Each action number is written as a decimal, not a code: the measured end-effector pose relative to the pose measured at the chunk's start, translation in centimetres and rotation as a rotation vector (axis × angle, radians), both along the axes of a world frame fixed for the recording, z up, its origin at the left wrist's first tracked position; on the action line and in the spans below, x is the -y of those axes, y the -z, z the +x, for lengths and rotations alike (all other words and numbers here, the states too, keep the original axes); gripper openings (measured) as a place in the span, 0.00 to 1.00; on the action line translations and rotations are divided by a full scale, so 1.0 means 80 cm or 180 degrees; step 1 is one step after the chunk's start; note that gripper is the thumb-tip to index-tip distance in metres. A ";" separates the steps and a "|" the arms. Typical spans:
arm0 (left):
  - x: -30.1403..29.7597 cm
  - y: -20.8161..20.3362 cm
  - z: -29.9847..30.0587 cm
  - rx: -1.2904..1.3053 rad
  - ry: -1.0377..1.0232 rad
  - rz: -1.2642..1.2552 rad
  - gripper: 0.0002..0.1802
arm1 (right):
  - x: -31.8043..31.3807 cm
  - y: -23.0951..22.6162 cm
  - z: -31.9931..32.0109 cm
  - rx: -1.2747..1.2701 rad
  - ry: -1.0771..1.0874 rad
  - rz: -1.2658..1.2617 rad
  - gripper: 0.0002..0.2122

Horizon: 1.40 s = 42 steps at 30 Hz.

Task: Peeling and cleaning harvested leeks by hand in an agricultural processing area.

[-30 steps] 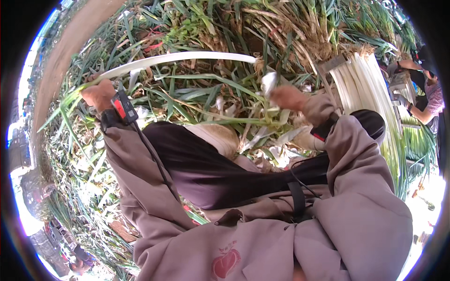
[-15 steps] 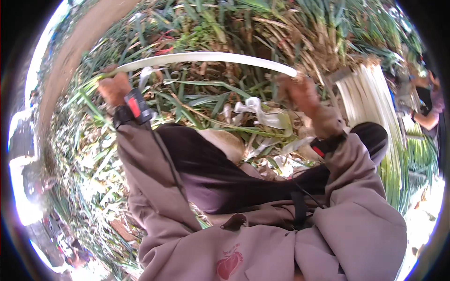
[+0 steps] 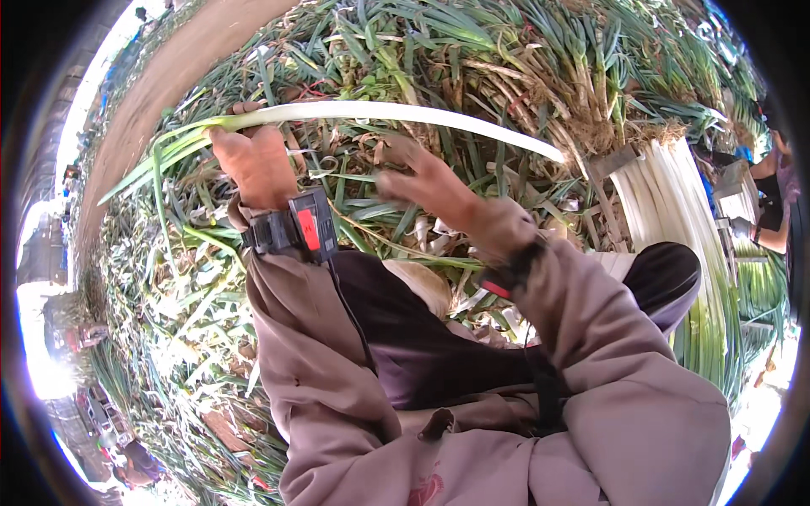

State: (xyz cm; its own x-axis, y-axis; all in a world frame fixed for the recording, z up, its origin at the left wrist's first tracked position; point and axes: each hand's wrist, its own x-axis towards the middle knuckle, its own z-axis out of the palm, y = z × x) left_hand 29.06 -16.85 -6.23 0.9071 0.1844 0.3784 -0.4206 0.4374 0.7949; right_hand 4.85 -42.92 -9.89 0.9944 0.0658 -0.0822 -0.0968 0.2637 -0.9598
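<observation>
Ground: a thick spread of green leaves and pale peelings (image 3: 181,312), all around the worker.
Worker (image 3: 472,460): brownish jacket, dark trousers (image 3: 439,354), sitting with legs bent among the leaves.
Pile on the worker's right: cleaned white stalks (image 3: 662,198) lying side by side, roots pointing away from the body, beside a piece of wood (image 3: 614,160).
Neighbour: another person (image 3: 783,190), partly seen at the far right edge.
Bundle ahead: leafy plants with roots on (image 3: 586,93), near the top of that pile.
Leek (image 3: 396,111): one long stalk stretched across in front of the worker, white end near the wood, green leaves trailing left.
Left hand (image 3: 257,164): fingers closed around the leek, about where white turns green.
Right hand (image 3: 430,181): nearer the body than the leek and apart from it; fingers parted, half bent, a little blurred, seemingly holding nothing.
Left wrist: a black and red box (image 3: 312,223) strapped on.
</observation>
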 end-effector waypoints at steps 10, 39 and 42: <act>0.026 -0.085 -0.073 -0.0804 0.0726 -0.1752 0.07 | 0.024 0.179 -0.073 0.0763 -0.2297 -0.4356 0.15; 0.108 -0.083 -0.084 -0.0478 0.0622 -0.2027 0.20 | -0.009 -0.045 -0.022 0.0000 0.0286 -0.0165 0.28; 0.233 -0.097 -0.150 -0.1106 0.0491 -0.2179 0.19 | 0.048 -0.067 0.023 0.0350 0.1215 0.1463 0.26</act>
